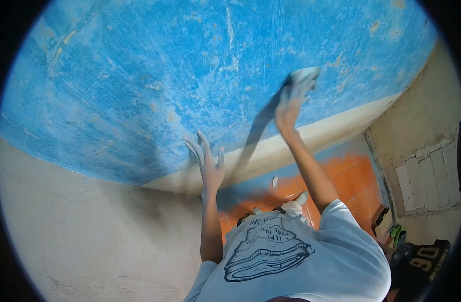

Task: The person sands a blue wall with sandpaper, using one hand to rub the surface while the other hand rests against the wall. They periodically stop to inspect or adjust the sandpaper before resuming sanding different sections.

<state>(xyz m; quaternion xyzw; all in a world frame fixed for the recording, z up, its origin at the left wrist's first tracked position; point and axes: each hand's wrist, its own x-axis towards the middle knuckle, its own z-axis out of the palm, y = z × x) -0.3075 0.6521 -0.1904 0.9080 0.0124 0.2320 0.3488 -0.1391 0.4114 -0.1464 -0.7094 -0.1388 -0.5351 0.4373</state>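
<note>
A blue wall, scratched and patchy with worn pale spots, fills the upper part of the view. My right hand is shut on a pale flat pad, like a sanding pad, and presses it against the blue surface; the fingers are blurred by motion. Lower and to the left, my left hand is raised with its fingers spread and holds nothing. Its fingertips overlap the bottom of the blue area, and whitish dust coats them.
Along the wall's foot runs a cream band. Orange floor tiles, partly dusted grey, lie below, with a small white piece on them. A bare plaster wall stands left. Dark fabric with lettering and a green item sit lower right.
</note>
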